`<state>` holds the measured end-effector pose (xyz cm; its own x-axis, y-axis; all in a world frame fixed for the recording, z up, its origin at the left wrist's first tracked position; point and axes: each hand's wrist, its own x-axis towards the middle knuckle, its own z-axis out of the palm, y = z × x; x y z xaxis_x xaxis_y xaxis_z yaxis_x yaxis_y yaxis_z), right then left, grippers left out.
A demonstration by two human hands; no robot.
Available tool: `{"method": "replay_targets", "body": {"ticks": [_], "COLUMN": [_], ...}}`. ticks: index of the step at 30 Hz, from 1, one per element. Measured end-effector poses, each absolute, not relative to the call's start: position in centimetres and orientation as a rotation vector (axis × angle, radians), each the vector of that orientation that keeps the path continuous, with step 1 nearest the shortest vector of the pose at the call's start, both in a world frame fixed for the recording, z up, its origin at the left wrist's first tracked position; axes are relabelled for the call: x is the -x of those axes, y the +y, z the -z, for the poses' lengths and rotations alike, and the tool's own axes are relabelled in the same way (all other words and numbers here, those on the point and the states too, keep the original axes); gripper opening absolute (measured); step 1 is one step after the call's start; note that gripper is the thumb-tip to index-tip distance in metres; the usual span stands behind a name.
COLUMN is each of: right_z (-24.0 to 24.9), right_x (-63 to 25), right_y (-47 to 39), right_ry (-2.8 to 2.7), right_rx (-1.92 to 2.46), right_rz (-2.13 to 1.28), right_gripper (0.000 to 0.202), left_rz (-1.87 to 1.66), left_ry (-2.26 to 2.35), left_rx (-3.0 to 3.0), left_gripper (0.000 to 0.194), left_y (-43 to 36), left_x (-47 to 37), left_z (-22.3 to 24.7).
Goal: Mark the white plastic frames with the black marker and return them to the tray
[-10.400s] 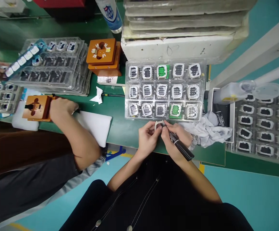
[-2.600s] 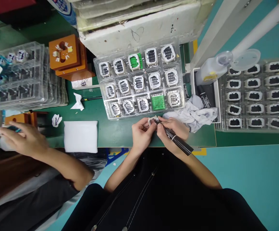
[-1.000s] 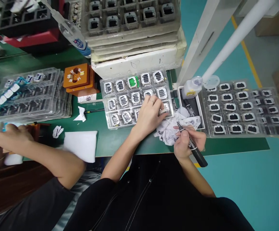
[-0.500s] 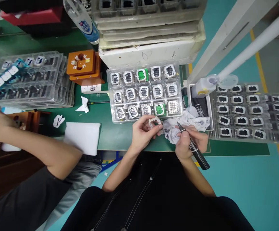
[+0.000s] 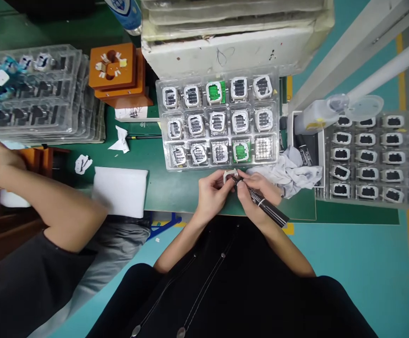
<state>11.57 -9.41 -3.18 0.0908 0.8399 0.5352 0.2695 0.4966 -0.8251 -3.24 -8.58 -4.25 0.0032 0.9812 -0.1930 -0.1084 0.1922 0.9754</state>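
My left hand (image 5: 212,196) pinches a small white frame-like part (image 5: 230,175) at the front edge of the green bench. In my right hand (image 5: 257,197) is a black marker (image 5: 268,210), its tip end up against the white part. Just beyond my hands lies a clear tray (image 5: 204,165) with rows of white-rimmed parts, most with dark insides and two with green ones. A crumpled, stained white cloth (image 5: 292,171) rests to the right of my right hand.
An open box with a bottle (image 5: 312,117) stands right, beside more trays of parts (image 5: 354,164). Behind is a tall white stack (image 5: 239,51). Left are an orange fixture (image 5: 114,70), a white pad (image 5: 119,190), stacked clear trays (image 5: 73,112) and another person's arm (image 5: 56,202).
My right hand has moved left, bringing the marker from above the cloth to the white part. The view has shifted, with the bench things appearing larger and higher.
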Motion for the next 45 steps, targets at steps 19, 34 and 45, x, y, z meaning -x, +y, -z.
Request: {"method": "replay_targets", "body": {"ticks": [19,34,45], "right_z": [3.4,3.1,2.4], "right_x": [-11.5,-11.3,-11.7], "right_y": [-9.3,-9.6,-9.8], "right_ry": [-1.485,-1.550,-1.580], "right_rx": [1.107,1.119,1.180], "right_rz": [-0.404,-0.381,-0.388], "right_gripper": [0.010,0.016,0.013], "left_rz": [-1.096,-1.067,-1.044], "left_ry": [1.284,1.400,1.384], "left_rx": [-1.144,-1.213,-1.211], "left_gripper": [0.027,0.027,0.030], "left_y": [-8.8,-9.5,-9.4], "left_x": [3.4,3.4,3.5], "left_z": [4.3,5.2,5.1]}}
